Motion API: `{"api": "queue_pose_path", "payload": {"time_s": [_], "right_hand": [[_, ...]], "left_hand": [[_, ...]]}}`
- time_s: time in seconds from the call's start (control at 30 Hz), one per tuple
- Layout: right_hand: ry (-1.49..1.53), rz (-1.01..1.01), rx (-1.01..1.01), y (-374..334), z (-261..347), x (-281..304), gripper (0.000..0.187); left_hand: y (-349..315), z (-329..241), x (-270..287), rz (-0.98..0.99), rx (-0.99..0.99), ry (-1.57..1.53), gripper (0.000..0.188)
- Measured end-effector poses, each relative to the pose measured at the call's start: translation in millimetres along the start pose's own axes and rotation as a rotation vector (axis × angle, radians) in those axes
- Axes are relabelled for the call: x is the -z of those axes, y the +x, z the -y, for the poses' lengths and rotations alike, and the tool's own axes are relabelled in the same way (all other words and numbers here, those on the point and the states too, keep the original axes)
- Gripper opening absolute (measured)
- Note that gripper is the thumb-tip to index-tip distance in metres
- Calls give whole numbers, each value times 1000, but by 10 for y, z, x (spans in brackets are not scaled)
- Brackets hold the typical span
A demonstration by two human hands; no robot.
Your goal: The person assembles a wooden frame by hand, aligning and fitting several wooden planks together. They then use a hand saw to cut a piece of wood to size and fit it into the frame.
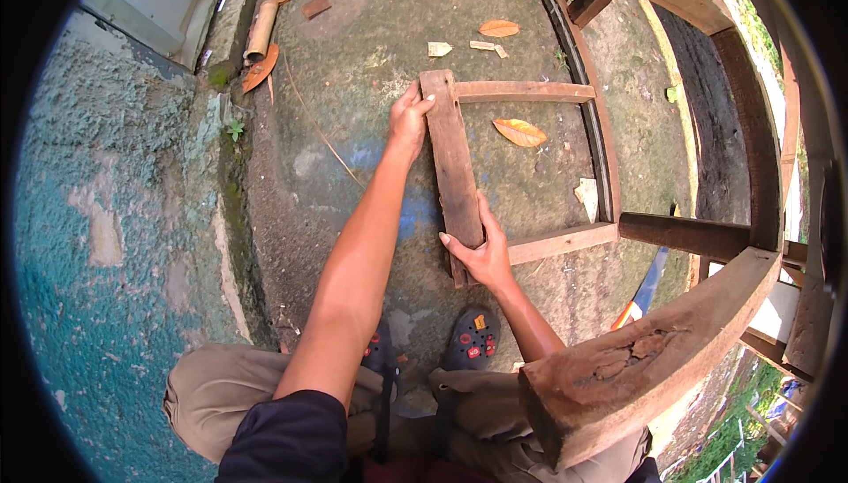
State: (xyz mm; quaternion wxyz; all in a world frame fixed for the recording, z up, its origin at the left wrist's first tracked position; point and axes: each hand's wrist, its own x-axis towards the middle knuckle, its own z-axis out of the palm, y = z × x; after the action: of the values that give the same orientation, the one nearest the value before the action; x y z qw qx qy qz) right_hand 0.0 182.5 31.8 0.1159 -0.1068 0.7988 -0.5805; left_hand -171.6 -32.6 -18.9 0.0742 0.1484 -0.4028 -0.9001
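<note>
Both of my hands grip a short brown wooden board [453, 152] that stands lengthwise in front of me. Its far end is held by my left hand [412, 119], thumb on top and fingers round the outer edge. Toward the near end, my right hand [486, 249] is wrapped about it with the thumb across the face. The board meets the ends of two wooden crossbars, a far one [530, 92] and a near one [565, 243]; I cannot tell if it is fastened to them. Those crossbars run right to a long wooden rail [599, 121] of the frame.
A thick wooden beam [654, 350] juts toward me at lower right, part of a larger timber frame. Behind it leans a handsaw [649, 289]. A rough teal wall [115, 218] borders the left. Dry leaves [519, 132], wood scraps and a bamboo piece [261, 31] lie on the concrete.
</note>
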Motion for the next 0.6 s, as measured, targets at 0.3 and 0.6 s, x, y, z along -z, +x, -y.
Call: {"api": "queue_pose_path", "payload": {"time_s": [0.3, 0.6], "right_hand": [[12, 23, -23, 17, 84, 8, 93], [-144, 25, 25, 42, 95, 1, 95]], "left_hand": [[-53, -83, -29, 19, 6, 1, 70], [-79, -49, -57, -46, -7, 135, 73]]}}
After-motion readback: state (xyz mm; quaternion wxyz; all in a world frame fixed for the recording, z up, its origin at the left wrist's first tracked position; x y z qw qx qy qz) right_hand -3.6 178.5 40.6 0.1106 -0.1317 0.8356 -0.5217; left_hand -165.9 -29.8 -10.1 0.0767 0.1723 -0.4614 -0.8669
